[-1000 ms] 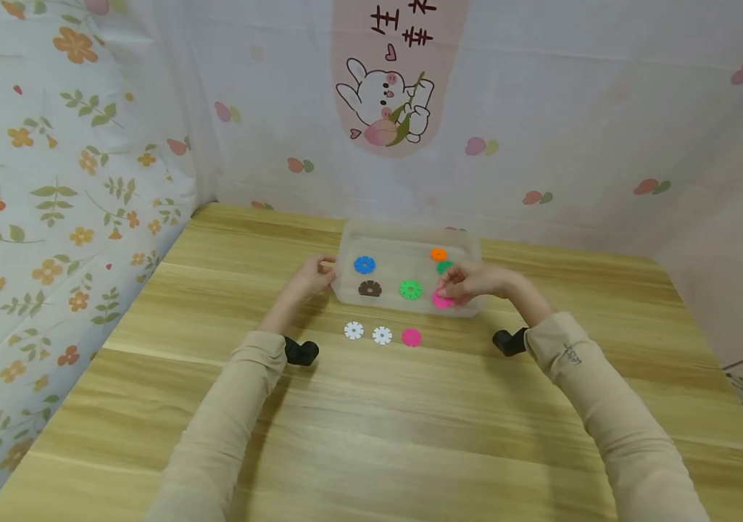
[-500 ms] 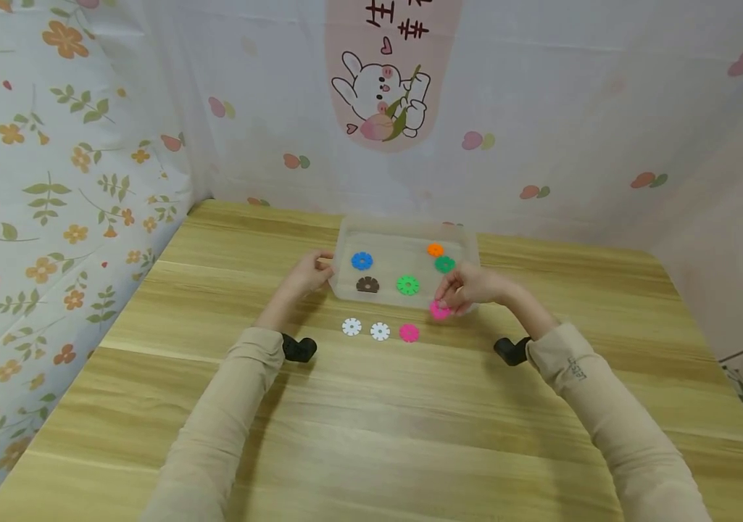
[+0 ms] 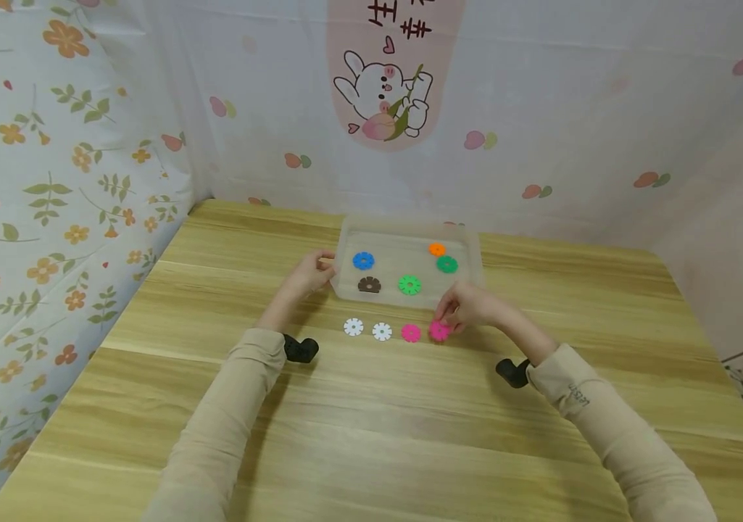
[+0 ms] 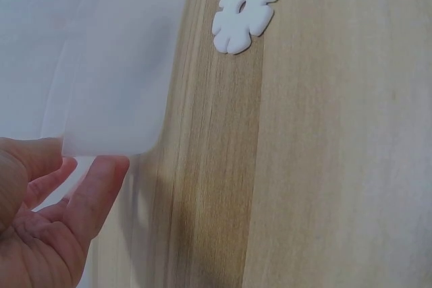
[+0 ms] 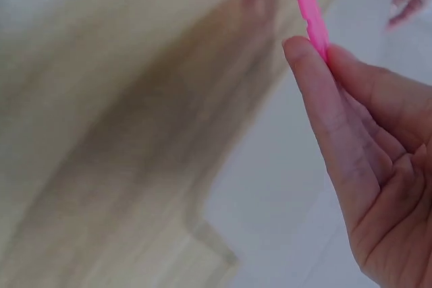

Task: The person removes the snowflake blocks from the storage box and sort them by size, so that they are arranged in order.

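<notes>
My right hand pinches a pink notched snowflake disc between thumb and fingertips, just in front of the box. In the right wrist view the pink disc appears nearly edge-on. My left hand holds the left end of a translucent plastic box; its thumb and fingertips are at the box edge in the left wrist view. Inside the box lie a blue disc, a brown disc, a light green disc, a dark green disc and an orange disc.
Two white discs and another pink disc lie in a row on the wooden table, left of the held disc. Behind the box hangs a printed white curtain. Black wrist mounts stick out by both sleeves.
My right hand has brought the pink disc out of the box, over its front wall and toward me, to the right end of the row. The left hand has stayed at the box.
</notes>
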